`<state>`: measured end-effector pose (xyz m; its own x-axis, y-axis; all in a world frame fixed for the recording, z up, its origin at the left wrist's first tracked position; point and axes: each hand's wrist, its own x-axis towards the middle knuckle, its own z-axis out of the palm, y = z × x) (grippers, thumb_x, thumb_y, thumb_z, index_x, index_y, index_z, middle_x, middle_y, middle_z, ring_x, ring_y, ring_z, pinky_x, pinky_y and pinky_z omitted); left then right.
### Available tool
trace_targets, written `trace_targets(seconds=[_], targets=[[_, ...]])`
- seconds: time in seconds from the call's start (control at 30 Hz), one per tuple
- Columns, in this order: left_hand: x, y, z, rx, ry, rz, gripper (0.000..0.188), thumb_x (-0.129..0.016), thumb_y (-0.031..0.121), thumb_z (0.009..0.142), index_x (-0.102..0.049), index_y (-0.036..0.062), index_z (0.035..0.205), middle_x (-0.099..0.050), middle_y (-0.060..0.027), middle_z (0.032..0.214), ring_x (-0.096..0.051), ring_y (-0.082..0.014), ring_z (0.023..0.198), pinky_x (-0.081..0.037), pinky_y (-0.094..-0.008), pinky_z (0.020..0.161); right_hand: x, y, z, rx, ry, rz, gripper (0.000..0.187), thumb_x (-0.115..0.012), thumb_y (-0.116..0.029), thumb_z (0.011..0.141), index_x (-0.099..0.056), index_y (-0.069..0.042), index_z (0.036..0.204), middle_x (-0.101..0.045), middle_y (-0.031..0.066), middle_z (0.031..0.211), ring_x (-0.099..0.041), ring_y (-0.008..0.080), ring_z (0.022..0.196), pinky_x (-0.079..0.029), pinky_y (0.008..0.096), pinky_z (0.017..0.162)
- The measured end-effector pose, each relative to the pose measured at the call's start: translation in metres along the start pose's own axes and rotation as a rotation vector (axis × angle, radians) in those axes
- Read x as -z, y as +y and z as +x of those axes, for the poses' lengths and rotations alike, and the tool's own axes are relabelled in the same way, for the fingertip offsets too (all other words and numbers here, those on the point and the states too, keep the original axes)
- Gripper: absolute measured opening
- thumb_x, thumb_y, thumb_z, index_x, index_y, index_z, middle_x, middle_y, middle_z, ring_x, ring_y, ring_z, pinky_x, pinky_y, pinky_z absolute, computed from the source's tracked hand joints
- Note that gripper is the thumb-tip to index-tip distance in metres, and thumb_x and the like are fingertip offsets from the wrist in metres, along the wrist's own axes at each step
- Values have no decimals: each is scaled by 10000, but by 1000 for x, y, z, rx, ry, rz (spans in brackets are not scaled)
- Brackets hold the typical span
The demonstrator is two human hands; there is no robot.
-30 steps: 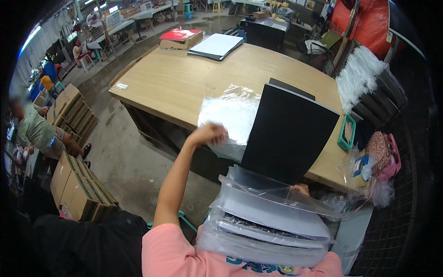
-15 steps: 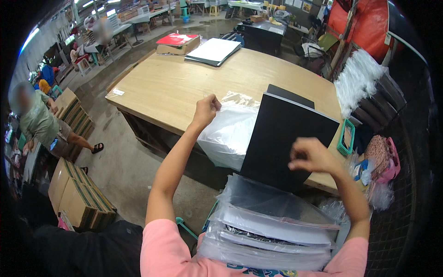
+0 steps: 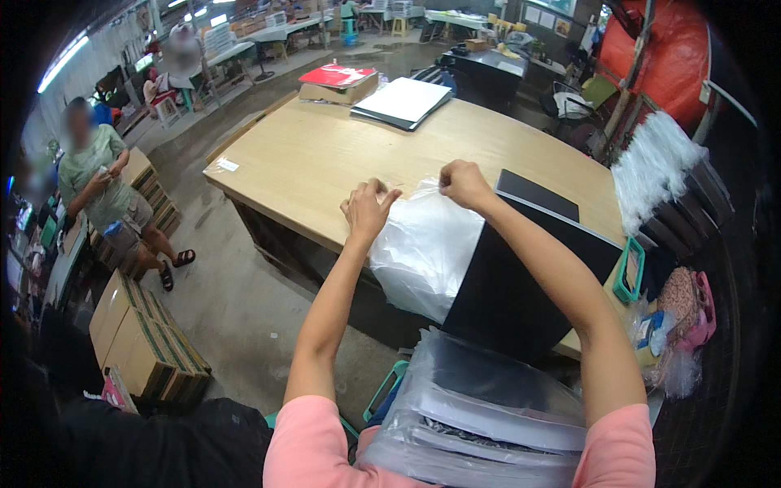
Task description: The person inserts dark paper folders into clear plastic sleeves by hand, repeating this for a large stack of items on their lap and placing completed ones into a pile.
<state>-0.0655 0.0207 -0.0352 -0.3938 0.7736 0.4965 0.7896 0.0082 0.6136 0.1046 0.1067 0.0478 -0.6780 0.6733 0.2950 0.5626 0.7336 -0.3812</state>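
A white translucent plastic bag (image 3: 427, 252) hangs over the near edge of the wooden table. My right hand (image 3: 465, 185) is closed in a pinch at the bag's upper edge. Beside its upper left corner, my left hand (image 3: 368, 213) has its fingers bent and its thumb held apart; I see nothing gripped in it. A large flat black board (image 3: 517, 285) leans just right of the bag, passing under my right forearm. Behind it lies a smaller black panel (image 3: 537, 195). Against my body rests a stack of clear plastic sleeves (image 3: 496, 407) with flat sheets inside.
The wooden table (image 3: 325, 163) carries a red-topped box (image 3: 338, 81) and white-and-black boards (image 3: 403, 102) at its far end. A green basket (image 3: 629, 272) and bundled clear plastic (image 3: 659, 167) are at right. Stacked cartons (image 3: 146, 337) and a standing person (image 3: 106, 179) are at left.
My right hand has moved left from over the black board to the bag's upper edge. My left hand's fingers have spread. The person at left now stands more upright, hands together.
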Motion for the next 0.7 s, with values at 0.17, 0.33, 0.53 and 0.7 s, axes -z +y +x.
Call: trace_targets(seconds=[0.17, 0.33, 0.53, 0.7], targets=[[-5, 36, 6, -34, -225, -826, 745, -753, 109, 629, -352, 19, 1251, -632, -163, 889, -609, -215, 847, -478, -333, 791, -1, 4, 0, 26, 83, -88, 88, -631, -41, 581, -634, 9, 653, -607, 225, 712, -619, 336, 672, -493, 381, 654], [-17, 35, 0, 81, -145, -670, 358, -712, 39, 656, -600, -16, 992, -592, -44, 580, -548, -89, 507, -427, -217, 479, 4, -8, -5, -62, 140, -123, 100, -556, 48, 616, -612, 30, 697, -600, 244, 729, -612, 360, 728, -485, 382, 678], [-26, 23, -12, -45, -157, -704, 331, -582, 341, 833, -598, 11, 847, -514, -19, 628, -460, -102, 636, -373, -242, 614, 8, -14, 4, -15, 120, -59, 168, -550, 31, 669, -574, 33, 836, -598, 249, 825, -591, 368, 806, -468, 369, 721], [-29, 35, -11, 117, -245, -1165, 376, -487, 415, 886, -529, 69, 745, -468, 22, 636, -402, -64, 592, -347, -222, 547, -1, -23, -3, -29, -256, -2, 187, -629, -42, 642, -594, 26, 813, -609, 227, 785, -601, 355, 770, -474, 372, 694]])
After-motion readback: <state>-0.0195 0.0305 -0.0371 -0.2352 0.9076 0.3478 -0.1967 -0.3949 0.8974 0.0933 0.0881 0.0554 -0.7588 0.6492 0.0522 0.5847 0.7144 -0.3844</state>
